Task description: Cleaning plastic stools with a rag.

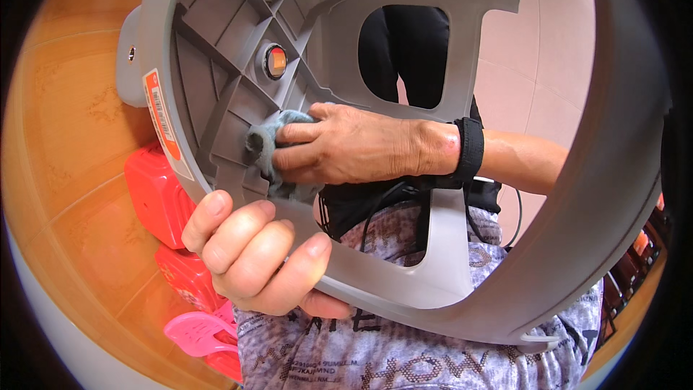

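A large grey moulded plastic frame [409, 295] fills the middle of the view, tilted, with cut-out openings and a ribbed inner panel [216, 59]. My left hand [265, 254] grips its near rim at the lower left, fingers curled over the edge. Reaching inside the frame from the right, my right hand [352, 143] presses a blue-grey cloth [263, 143] against the ribbed panel. Part of the cloth is hidden under the fingers. A round hole with a dark ring [275, 61] goes through the panel. On the outer rim is an orange and white sticker [161, 122] with a printed code.
Red plastic pieces [157, 195] and a pink slotted plastic piece [197, 333] lie at the left by orange-brown tiles [76, 146]. Pale pink floor tiles [509, 59] show at the upper right. A thin cable [520, 216] hangs near my right forearm. Dark slatted furniture [631, 271] stands at the right.
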{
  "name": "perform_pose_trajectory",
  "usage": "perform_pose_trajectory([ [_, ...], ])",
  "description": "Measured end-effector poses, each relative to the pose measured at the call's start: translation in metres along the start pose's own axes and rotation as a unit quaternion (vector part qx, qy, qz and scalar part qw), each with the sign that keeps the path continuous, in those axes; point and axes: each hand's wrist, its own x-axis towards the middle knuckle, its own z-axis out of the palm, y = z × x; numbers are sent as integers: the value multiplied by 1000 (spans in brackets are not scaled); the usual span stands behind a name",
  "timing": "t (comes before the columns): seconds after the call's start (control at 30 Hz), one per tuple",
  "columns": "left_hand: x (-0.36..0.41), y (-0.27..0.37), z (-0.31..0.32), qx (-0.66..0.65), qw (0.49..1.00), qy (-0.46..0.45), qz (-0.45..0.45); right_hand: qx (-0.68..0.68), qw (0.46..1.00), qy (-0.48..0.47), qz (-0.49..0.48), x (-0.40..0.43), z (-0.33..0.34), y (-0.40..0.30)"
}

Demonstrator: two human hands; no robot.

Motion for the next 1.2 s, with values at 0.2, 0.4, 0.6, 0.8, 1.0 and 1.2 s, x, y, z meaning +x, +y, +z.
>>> perform_pose_trajectory([
  [0.2,2,6,12,-9,999,41,9,-8,997,-11,74,-15,18,-2],
  [0.4,4,5,4,6,1000,4,21,117,971,3,210,-37,16,11],
  [0.6,5,13,7,16,1000,8,25,130,912,232,313,-33,-18,23],
  [0.8,11,0,4,-13,999,-26,22,-83,950,178,243,-11,2,24],
  [1.0,12,-9,3,-48,998,-36,9,-79,948,159,265,1,-4,31],
  [1.2,8,-10,4,-39,999,3,5,430,785,171,412,2,-14,48],
])
